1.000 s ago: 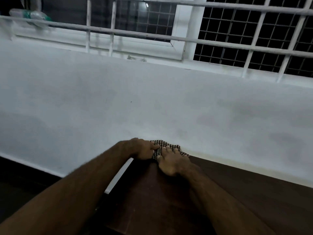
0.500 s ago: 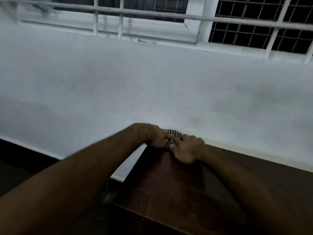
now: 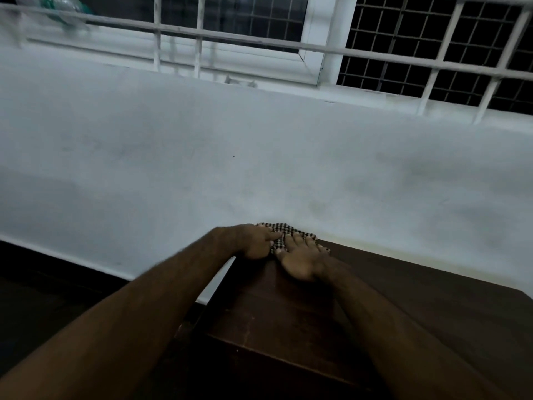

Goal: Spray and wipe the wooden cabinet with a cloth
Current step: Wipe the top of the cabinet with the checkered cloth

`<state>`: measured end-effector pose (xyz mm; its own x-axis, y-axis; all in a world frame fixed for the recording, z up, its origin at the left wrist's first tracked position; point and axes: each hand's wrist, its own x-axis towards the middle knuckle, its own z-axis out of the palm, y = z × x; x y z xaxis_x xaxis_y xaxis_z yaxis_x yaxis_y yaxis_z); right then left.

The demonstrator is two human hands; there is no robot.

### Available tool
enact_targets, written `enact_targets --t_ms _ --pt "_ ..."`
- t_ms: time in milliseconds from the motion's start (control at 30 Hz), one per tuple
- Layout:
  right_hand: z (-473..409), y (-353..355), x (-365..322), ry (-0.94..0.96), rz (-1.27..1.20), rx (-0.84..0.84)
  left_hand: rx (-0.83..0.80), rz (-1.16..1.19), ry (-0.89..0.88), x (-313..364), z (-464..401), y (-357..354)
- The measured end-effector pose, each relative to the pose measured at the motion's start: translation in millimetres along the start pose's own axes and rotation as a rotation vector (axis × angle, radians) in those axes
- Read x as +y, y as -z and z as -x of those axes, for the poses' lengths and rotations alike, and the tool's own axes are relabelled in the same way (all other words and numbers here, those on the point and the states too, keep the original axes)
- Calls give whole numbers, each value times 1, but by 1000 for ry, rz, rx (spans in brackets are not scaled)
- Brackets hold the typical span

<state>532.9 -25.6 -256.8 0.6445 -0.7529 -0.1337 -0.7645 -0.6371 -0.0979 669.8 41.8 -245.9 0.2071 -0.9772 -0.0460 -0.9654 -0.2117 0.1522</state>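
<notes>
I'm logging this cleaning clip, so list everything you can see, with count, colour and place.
cabinet: one, dark brown wood, lower right, its far edge against the wall
cloth: one, black-and-white checked, on the cabinet's far left corner by the wall
wall: one, white, behind the cabinet
window grille: one, white bars, along the top
bottle: one, clear, blurred, top left behind the bars
left hand: one, on the cloth's left edge, fingers curled
right hand: one, fingers straight, pressing flat on the cloth
</notes>
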Motion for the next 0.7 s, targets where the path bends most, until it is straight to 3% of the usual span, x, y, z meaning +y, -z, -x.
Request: enact_targets --t_ms 233,500,700 --pt "73 -9 -18 43 -8 -14 -10 15 -32 7 72 -3" --pt "178 -18 -41 135 63 -66 -12 -129 -72 23 177 -9" --pt "198 -20 -55 146 74 -67 -13 -124 -70 16 195 -11"
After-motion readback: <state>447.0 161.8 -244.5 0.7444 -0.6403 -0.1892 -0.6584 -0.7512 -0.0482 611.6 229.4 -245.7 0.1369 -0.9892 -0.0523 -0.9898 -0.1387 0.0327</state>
